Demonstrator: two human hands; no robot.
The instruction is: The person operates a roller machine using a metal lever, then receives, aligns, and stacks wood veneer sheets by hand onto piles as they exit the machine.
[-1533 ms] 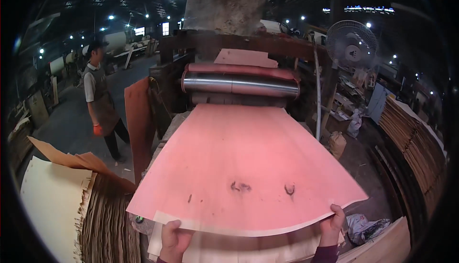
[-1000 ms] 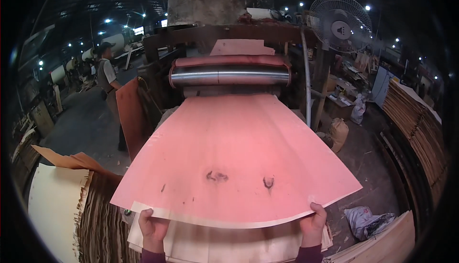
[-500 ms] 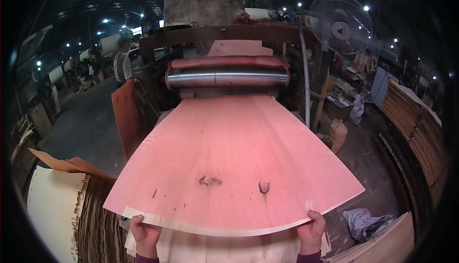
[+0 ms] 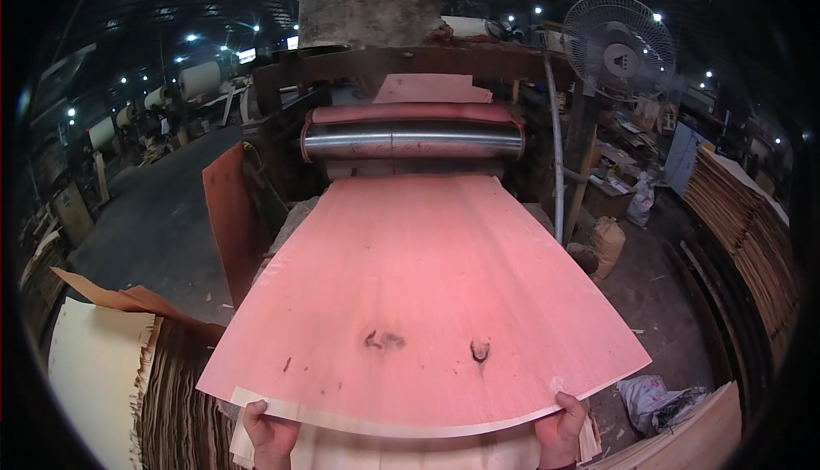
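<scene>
A wide wood veneer sheet, coated pink on top with dark knot marks, stretches from the roller machine toward me. Its far end meets the machine beneath the shiny metal roller. My left hand grips the near left edge, thumb on top and fingers underneath. At the near right edge my right hand pinches the sheet in the same way. A pale uncoated strip runs along the near edge between the hands. Below it lie pale veneer sheets, partly hidden by the held one.
Stacked veneer stands at the left, with a reddish board upright behind it. Tall veneer stacks and a white sack are at the right. A fan hangs beside the machine, near a tan sack.
The sheet's near edge and both hands sit slightly lower in view, and the whole scene has shifted a little. A person at the far left is no longer visible. Both hands keep their grip.
</scene>
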